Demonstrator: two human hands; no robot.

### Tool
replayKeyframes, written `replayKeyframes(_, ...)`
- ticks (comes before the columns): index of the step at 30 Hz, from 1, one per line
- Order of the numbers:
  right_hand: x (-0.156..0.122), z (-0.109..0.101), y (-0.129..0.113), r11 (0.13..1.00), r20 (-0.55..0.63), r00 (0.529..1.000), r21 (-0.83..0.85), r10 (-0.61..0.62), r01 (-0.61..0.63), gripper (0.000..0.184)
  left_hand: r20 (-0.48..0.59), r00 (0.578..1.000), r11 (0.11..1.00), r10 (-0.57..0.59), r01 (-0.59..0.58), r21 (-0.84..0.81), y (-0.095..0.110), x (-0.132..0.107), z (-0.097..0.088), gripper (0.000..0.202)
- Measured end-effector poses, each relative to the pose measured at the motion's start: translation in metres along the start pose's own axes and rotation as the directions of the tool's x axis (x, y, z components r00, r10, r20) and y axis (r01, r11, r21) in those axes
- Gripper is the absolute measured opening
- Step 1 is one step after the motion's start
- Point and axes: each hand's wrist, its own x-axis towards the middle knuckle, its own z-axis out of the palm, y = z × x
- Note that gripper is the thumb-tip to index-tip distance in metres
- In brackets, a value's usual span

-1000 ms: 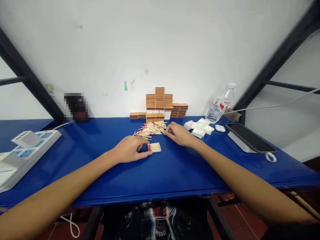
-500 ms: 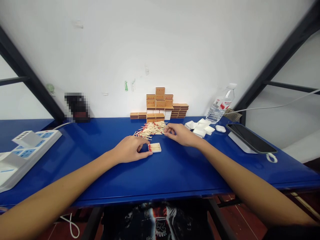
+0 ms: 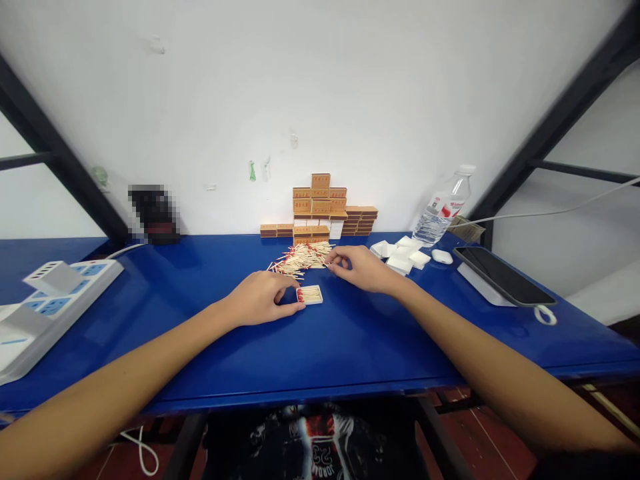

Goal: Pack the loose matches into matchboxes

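Observation:
A small white matchbox tray (image 3: 311, 295) lies on the blue table, partly filled with red-headed matches. My left hand (image 3: 263, 298) grips its left end between thumb and forefinger. Just behind it spreads a loose pile of matches (image 3: 305, 258), heads pointing various ways. At the pile's right edge is my right hand (image 3: 357, 267), thumb and fingers pinched together. Whatever is between those fingertips is too small to make out.
Stacked orange-brown matchboxes (image 3: 320, 207) stand against the wall. Several white trays (image 3: 404, 255) lie to the right, near a water bottle (image 3: 443, 210), a white earphone case (image 3: 442, 257) and a propped phone (image 3: 503, 275). A white power strip (image 3: 55, 307) sits at left.
My right hand has shifted very slightly left along the edge of the match pile. The left hand and the tray stay in place.

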Motion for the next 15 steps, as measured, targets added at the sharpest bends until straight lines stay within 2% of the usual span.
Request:
replayKeyframes(6,0.0014,0.0011,0.0028,0.993,-0.057,0.998,0.117,0.001,0.005,0.009,0.001,1.0,1.0,-0.001,0.001,0.005,-0.0013,-0.0004,0.0005,0.038)
replayKeyframes(11,0.0038,0.0014,0.0054,0.967,-0.047,0.999,0.254,-0.008,0.02,0.018,0.006,1.0,1.0,-0.007,0.007,0.003,-0.0016,-0.0006,0.0005,0.039)
replayKeyframes(15,0.0047,-0.0006,0.0037,0.956,-0.006,1.0,0.291,-0.028,0.028,0.021,0.001,1.0,1.0,-0.007,0.007,0.003,-0.0008,-0.0007,0.0001,0.039)
